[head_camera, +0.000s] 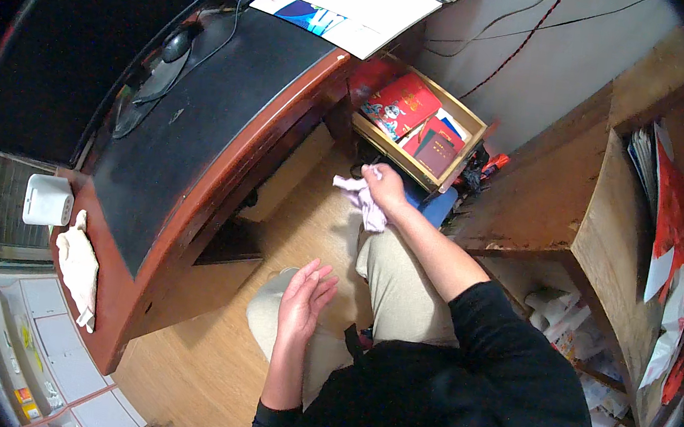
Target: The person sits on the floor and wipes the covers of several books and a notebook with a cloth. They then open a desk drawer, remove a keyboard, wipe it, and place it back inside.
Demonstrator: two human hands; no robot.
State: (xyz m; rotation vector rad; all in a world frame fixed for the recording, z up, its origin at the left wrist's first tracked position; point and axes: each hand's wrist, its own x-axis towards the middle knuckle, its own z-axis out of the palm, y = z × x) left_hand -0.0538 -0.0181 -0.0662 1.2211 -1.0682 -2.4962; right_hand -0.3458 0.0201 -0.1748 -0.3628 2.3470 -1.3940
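Observation:
My right hand [384, 188] is closed around a crumpled pale pink cloth [373, 212]. It is just in front of a pulled-out wooden drawer [393, 155], above my right knee. Inside the drawer lie a red box or book with a cartoon figure [400, 104], a maroon booklet [435, 156] and other red and blue papers partly hidden beneath. Over my left thigh, my left hand [306, 300] is held in the air with the palm turned up, fingers apart and nothing in it.
A curved desk [236, 90] with a black top carries a computer mouse [176, 46], a white container [48, 200], a cream cloth [78, 273] and a printed folder [351, 11]. On my right stands a wooden cabinet [532, 190] with papers. Cables [508, 62] hang along the wall.

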